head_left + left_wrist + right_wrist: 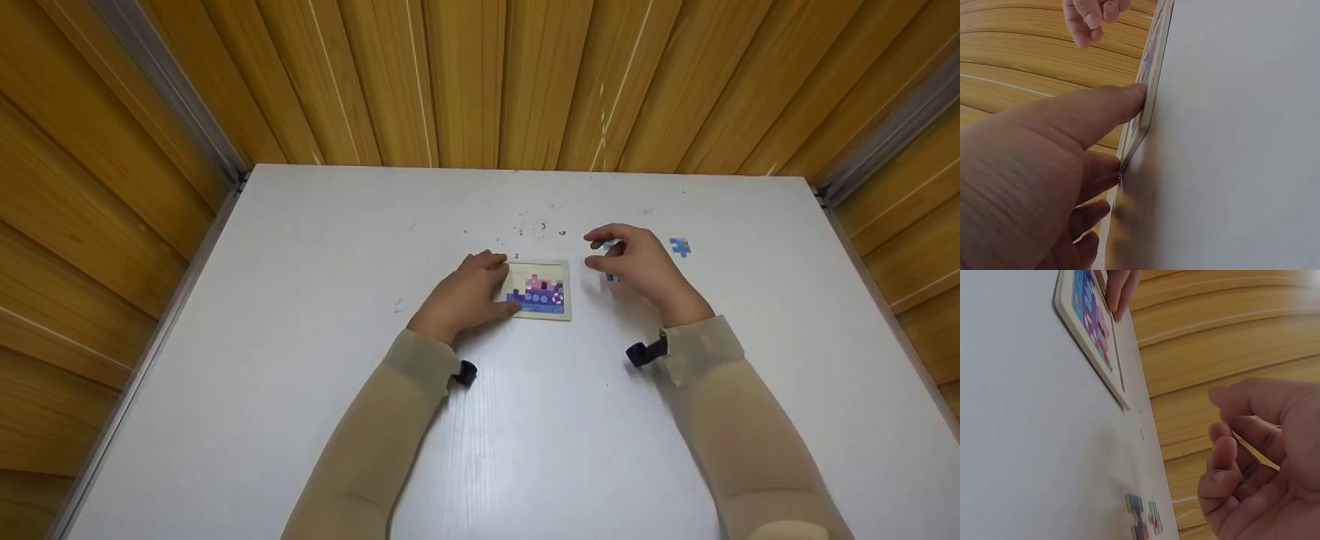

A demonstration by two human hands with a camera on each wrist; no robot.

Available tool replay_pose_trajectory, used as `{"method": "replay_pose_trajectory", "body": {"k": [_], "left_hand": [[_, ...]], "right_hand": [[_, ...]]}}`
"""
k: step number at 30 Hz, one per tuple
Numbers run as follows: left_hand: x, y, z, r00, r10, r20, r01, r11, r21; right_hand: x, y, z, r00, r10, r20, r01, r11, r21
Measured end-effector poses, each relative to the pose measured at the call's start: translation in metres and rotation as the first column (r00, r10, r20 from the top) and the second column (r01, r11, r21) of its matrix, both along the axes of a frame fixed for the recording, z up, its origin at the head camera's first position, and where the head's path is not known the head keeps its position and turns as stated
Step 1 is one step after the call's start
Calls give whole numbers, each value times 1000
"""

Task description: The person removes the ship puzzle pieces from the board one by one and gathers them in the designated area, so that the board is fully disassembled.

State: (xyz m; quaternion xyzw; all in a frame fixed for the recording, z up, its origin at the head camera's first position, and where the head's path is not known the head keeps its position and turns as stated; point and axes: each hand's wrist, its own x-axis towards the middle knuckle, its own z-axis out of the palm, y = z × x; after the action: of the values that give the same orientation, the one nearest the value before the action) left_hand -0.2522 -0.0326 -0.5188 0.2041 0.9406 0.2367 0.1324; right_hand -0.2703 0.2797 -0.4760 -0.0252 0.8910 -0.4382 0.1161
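A jigsaw puzzle tray (567, 296) with a pale rim lies flat on the table, its lower and right parts filled with pink, purple and blue pieces. Bare board shows at its upper left. My left hand (466, 296) grips the tray's left side, with the thumb (1123, 104) on the near rim and fingers at the far corner. To the right of the tray, my right hand (637, 262) hovers with bent fingers spread from the thumb, nothing between them. Loose puzzle pieces (1138, 517) lie below that hand, which partly hides them in the head view.
Another loose blue puzzle piece (680, 247) lies right of the right hand. Small dark marks (534, 225) dot the white table (525, 435) beyond the tray. Wood-patterned panels (465, 82) stand behind the table's far edge and along both sides.
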Motion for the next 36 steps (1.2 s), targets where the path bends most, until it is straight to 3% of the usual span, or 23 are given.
{"method": "replay_pose_trajectory", "body": {"k": [9,25,36], "left_hand": [[0,0,1,998,-20,-53,21,1000,13],[-1,-1,-1,998,-14,-62,16,999,34],[-2,-3,-3,997,-30,-70,33,999,43]], "right_hand": [[14,-30,-2,995,61,-79,-65,997,-39],[22,-54,-25,989,144,27,-144,989,-22],[26,-62,-33,970,240,-23,-238,969,68]]}}
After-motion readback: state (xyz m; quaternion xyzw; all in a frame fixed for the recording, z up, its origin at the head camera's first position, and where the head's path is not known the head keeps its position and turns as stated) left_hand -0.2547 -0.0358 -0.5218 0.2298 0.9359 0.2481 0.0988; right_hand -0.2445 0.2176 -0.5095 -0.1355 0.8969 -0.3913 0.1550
